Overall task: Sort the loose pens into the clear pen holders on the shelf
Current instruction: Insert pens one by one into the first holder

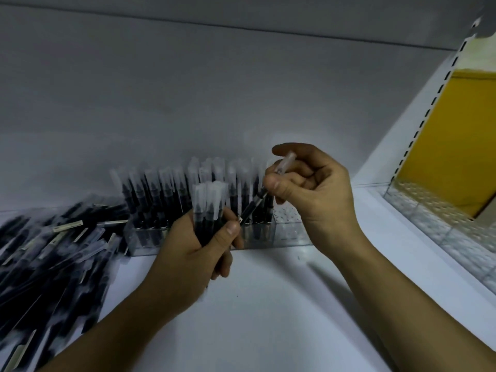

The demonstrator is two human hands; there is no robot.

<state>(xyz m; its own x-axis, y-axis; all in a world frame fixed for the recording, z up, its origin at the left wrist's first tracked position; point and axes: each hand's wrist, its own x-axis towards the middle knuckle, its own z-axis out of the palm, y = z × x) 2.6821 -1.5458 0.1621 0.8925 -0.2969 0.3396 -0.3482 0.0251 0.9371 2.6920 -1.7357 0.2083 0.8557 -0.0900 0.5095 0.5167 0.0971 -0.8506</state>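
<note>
White shelf board [268,304] carries the work. At its middle stands a clear pen holder [287,233], set against the grey back wall, and rows of standing pens [155,200] with dark barrels and clear caps fill most of it. Bare holes show at its 3 o'clock end.

The left hand [188,253] is at 6 o'clock from the holder. Its fingers and thumb are curled round a bundle of pens [208,208], held upright with caps up.

At 2 o'clock from that hand, the right hand [316,194] pinches a single pen [257,204] between thumb and forefinger, just below its clear cap. The pen is tilted, cap toward 1 o'clock and dark lower end toward 7 o'clock, just beside the left thumb. Whether it touches the thumb cannot be told.

A blurred heap of loose pens [53,259] lies on the shelf at 9 o'clock from the hands, reaching the holder's left end.

At 3 o'clock a second clear holder [429,218] runs along the shelf's right edge, below a yellow panel [451,146] and a slotted upright [426,119].
</note>
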